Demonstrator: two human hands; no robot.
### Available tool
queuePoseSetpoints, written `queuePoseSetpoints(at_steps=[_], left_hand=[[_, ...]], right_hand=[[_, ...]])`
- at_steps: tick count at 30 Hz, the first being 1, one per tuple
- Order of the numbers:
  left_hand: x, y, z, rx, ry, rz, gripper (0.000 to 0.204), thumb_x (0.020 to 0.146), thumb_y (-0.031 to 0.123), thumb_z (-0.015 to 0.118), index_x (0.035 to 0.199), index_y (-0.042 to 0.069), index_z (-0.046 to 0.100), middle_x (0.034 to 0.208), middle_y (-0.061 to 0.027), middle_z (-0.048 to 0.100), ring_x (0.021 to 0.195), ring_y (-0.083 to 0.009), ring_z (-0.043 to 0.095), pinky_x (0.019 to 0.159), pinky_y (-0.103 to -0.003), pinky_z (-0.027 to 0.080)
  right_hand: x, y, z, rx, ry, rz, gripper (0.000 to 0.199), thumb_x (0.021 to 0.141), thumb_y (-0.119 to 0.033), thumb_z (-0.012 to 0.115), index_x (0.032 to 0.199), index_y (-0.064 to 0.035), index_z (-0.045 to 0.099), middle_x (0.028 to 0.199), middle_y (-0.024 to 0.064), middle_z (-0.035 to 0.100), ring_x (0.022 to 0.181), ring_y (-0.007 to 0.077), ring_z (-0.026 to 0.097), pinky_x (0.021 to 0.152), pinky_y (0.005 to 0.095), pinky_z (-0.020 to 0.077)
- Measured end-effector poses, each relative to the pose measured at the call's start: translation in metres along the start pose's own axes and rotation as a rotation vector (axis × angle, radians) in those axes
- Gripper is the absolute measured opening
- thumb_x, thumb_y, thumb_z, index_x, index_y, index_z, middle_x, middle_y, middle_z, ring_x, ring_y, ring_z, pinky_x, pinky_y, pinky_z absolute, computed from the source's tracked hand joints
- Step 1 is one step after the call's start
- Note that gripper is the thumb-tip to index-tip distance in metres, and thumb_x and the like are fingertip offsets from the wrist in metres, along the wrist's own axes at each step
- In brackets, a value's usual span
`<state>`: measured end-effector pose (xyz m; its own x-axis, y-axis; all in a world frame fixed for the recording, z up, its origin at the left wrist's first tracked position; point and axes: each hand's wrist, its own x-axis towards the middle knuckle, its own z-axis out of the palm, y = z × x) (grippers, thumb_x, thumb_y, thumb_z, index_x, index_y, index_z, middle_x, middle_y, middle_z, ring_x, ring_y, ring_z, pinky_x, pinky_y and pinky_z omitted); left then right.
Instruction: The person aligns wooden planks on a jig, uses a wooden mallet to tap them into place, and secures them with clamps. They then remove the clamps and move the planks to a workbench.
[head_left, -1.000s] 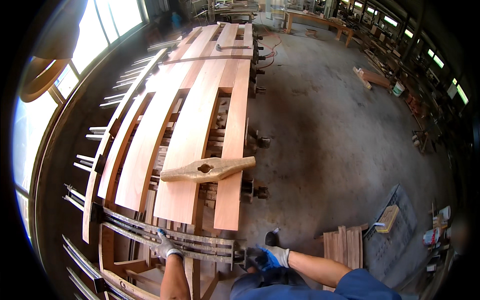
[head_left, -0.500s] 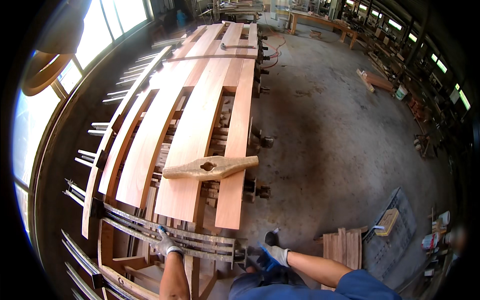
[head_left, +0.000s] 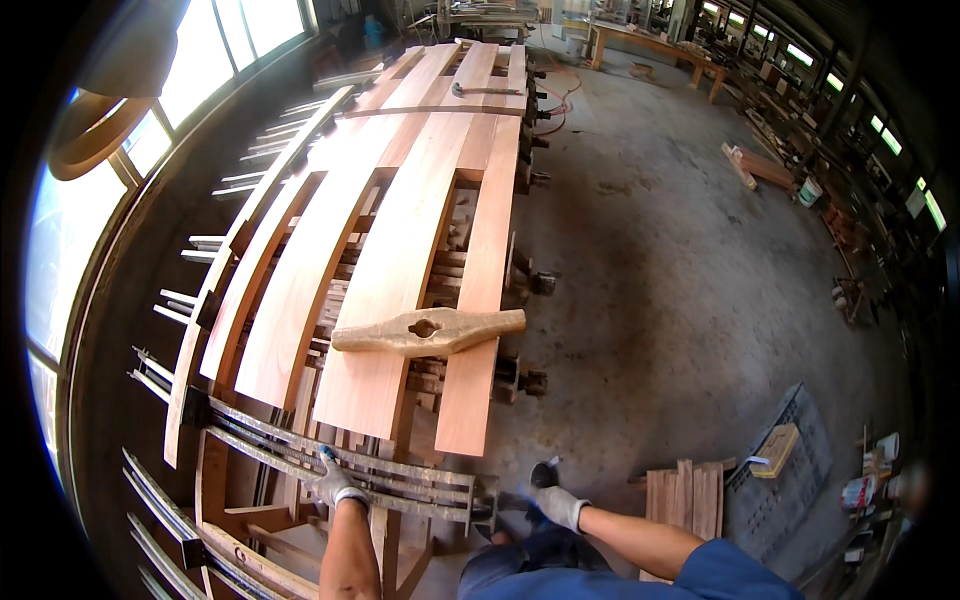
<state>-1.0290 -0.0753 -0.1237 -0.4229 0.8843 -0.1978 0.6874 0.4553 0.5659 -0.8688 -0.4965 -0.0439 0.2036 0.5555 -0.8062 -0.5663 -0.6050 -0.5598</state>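
Note:
My left hand (head_left: pixel 334 484), in a grey work glove, rests on the long metal bar clamp (head_left: pixel 400 478) that crosses the near end of a rack of long reddish wooden boards (head_left: pixel 400 260). My right hand (head_left: pixel 556 503), also gloved, grips the black handle (head_left: pixel 542 474) at the clamp's right end. A shaped pale wooden piece with a hole in its middle (head_left: pixel 428 331) lies across the two right boards, just beyond the clamp.
More bar clamps (head_left: pixel 180 540) stick out at the lower left. A small stack of short wood pieces (head_left: pixel 685 495) and a dark mat with a block (head_left: pixel 780 450) lie on the concrete floor to the right. Workbenches (head_left: pixel 650 45) stand at the far end, windows (head_left: pixel 200 60) on the left.
The view has shifted slightly. Both hands stay on the clamp, the right hand still at its handle.

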Motion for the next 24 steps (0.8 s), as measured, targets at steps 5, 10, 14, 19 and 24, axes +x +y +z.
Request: queuePoseSetpoints(at_steps=[5, 10, 14, 19, 24], left_hand=[[-0.029, 0.022, -0.009, -0.011, -0.057, -0.003, 0.118, 0.077, 0.077, 0.073, 0.156, 0.0, 0.031, 0.129, -0.0282, 0.066, 0.111, -0.0416, 0.07, 0.093, -0.049, 0.06], [-0.039, 0.026, -0.025, -0.147, -0.049, -0.013, 0.112, 0.078, 0.064, 0.082, 0.152, -0.007, 0.036, 0.131, -0.0323, 0.063, 0.108, -0.0447, 0.069, 0.093, -0.05, 0.06], [-0.042, 0.032, -0.033, -0.146, -0.047, -0.026, 0.11, 0.078, 0.061, 0.083, 0.151, -0.007, 0.037, 0.133, -0.0315, 0.062, 0.11, -0.0437, 0.068, 0.095, -0.049, 0.06], [-0.043, 0.034, -0.036, -0.111, -0.062, -0.031, 0.108, 0.079, 0.059, 0.084, 0.151, -0.007, 0.038, 0.137, -0.0316, 0.06, 0.114, -0.0428, 0.067, 0.098, -0.048, 0.058], [-0.027, 0.016, -0.016, -0.154, -0.019, 0.042, 0.109, 0.079, 0.06, 0.083, 0.152, -0.008, 0.037, 0.138, -0.0315, 0.059, 0.115, -0.0435, 0.066, 0.1, -0.047, 0.057]], right_hand=[[0.031, 0.033, -0.01, 0.29, -0.244, -0.048, 0.071, 0.095, -0.063, 0.058, 0.137, -0.0055, 0.057, 0.127, 0.0117, 0.065, 0.113, 0.0275, 0.062, 0.093, 0.0424, 0.0513], [-0.008, -0.009, 0.006, -0.884, 0.379, -0.646, 0.038, 0.084, -0.039, 0.079, 0.092, -0.0039, 0.068, 0.079, 0.0185, 0.065, 0.079, 0.0379, 0.066, 0.072, 0.0457, 0.0539], [0.007, 0.01, 0.004, -0.504, 0.222, -0.533, 0.044, 0.086, -0.044, 0.078, 0.103, -0.004, 0.07, 0.078, 0.0126, 0.066, 0.077, 0.0338, 0.068, 0.074, 0.0449, 0.056], [0.026, 0.03, -0.006, 0.507, -0.308, 0.084, 0.042, 0.102, -0.033, 0.059, 0.134, -0.0051, 0.059, 0.114, 0.0086, 0.069, 0.1, 0.0259, 0.069, 0.086, 0.0406, 0.0566], [0.02, 0.035, 0.008, -0.049, 0.11, -0.285, 0.037, 0.104, -0.031, 0.056, 0.127, -0.0031, 0.066, 0.109, 0.0074, 0.075, 0.1, 0.0269, 0.072, 0.084, 0.0365, 0.0576]])
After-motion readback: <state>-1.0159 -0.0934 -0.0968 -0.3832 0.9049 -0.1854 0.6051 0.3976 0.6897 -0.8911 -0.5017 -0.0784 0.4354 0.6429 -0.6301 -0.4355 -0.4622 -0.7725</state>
